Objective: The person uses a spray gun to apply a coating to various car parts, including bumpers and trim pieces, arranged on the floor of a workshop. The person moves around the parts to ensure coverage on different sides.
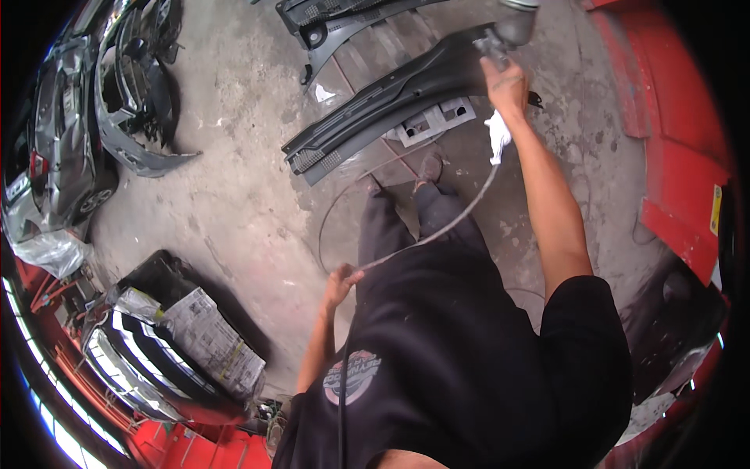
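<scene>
My right hand [508,87] is stretched forward, closed round the handle of a spray gun [492,48] with a grey cup [516,23] on top. White cloth or paper [498,137] is wrapped below the grip, where a thin air hose [467,213] comes out. The hose curves back to my left hand [341,284], whose fingers are closed on it near my left hip. Under and beside the gun lies a long black plastic panel [391,87], resting on a grey support with square holes [434,122].
Another black panel [344,27] lies beyond. Damaged bumper parts [139,117] and a dark car [66,109] stand at left. A part covered with printed paper [211,336] sits lower left. Red panels [680,156] line the right. The hose also loops across the concrete floor [234,156].
</scene>
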`<state>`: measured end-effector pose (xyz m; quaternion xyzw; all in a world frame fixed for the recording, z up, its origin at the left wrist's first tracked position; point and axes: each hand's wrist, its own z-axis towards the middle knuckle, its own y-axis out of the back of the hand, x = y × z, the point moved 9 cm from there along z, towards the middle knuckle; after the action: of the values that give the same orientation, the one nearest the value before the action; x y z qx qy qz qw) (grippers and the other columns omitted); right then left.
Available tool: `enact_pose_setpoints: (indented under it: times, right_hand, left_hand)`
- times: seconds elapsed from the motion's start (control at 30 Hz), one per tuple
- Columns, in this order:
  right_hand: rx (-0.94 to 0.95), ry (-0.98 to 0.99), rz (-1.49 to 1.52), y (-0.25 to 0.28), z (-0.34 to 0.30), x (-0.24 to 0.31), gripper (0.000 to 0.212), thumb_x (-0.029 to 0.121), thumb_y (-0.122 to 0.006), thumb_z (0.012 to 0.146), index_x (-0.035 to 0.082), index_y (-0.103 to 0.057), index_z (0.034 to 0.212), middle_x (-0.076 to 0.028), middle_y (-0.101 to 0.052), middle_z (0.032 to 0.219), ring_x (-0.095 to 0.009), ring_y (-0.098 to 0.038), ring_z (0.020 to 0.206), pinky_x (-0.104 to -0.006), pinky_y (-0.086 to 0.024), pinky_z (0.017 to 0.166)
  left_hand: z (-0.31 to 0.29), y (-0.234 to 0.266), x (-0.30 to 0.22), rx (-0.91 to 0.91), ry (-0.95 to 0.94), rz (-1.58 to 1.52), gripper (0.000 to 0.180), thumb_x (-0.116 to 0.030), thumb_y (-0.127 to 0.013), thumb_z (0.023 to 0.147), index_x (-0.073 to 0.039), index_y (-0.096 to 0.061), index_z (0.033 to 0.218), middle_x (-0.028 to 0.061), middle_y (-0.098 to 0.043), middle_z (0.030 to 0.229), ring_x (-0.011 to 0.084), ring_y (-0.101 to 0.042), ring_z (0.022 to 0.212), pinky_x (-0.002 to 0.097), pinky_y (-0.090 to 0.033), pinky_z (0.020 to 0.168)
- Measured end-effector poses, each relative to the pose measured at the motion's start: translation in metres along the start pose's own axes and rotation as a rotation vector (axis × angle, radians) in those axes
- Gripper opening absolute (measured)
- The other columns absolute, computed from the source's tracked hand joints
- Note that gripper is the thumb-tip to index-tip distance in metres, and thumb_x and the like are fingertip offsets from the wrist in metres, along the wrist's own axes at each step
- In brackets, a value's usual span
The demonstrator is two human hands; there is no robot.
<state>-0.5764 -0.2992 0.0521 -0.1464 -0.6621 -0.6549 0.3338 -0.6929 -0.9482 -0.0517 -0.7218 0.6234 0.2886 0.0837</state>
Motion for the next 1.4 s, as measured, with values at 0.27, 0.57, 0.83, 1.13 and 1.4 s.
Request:
enact_pose_setpoints:
  times: [0.27,0.57,0.83,1.13,1.4]
  right_hand:
    - [0.744,0.191,0.4,-0.088,-0.128,0.096,0.044,0.033,-0.076,0.085,0.0,-0.07,0.114,-0.018,-0.075,0.092,-0.024,-0.073,0.087,-0.0379,-0.055,0.08]
    - [0.541,0.014,0.308,0.0,-0.06,0.028,0.043,0.038,-0.078,0.083,0.003,-0.074,0.108,-0.018,-0.075,0.084,-0.03,-0.074,0.079,-0.0401,-0.056,0.076]
    - [-0.053,-0.078,-0.233,0.139,0.048,-0.101,0.042,0.044,-0.073,0.086,0.005,-0.074,0.103,-0.022,-0.074,0.091,-0.042,-0.071,0.094,-0.0483,-0.054,0.083]
    - [0.172,-0.091,-0.099,0.091,-0.021,-0.059,0.043,0.042,-0.071,0.088,0.007,-0.072,0.112,-0.022,-0.073,0.1,-0.043,-0.068,0.1,-0.0498,-0.053,0.088]
    - [0.498,0.263,0.245,-0.041,-0.194,0.132,0.043,0.037,-0.072,0.089,0.004,-0.071,0.116,-0.021,-0.072,0.081,-0.034,-0.073,0.082,-0.0447,-0.055,0.08]
  left_hand:
    - [-0.005,0.015,-0.008,-0.111,-0.111,0.194,0.043,-0.038,-0.078,0.089,0.002,-0.062,0.091,0.0156,-0.062,0.077,0.0255,-0.058,0.074,0.0398,-0.048,0.072]
    - [0.005,-0.022,-0.062,-0.067,-0.14,0.291,0.043,-0.035,-0.081,0.085,0.004,-0.066,0.095,0.0202,-0.069,0.088,0.0312,-0.067,0.084,0.0404,-0.051,0.077]
    - [0.006,-0.065,-0.1,-0.045,-0.25,0.213,0.044,-0.034,-0.077,0.088,0.004,-0.068,0.108,0.023,-0.071,0.106,0.0369,-0.069,0.102,0.0407,-0.052,0.089]
    - [0.009,-0.068,-0.003,0.086,-0.204,0.267,0.042,-0.04,-0.069,0.094,0.001,-0.067,0.102,0.0228,-0.069,0.096,0.0396,-0.067,0.096,0.0452,-0.051,0.083]
    - [-0.025,-0.029,0.116,-0.127,-0.119,0.265,0.038,-0.036,-0.07,0.094,0.001,-0.064,0.098,0.0218,-0.065,0.081,0.0404,-0.06,0.078,0.045,-0.048,0.072]
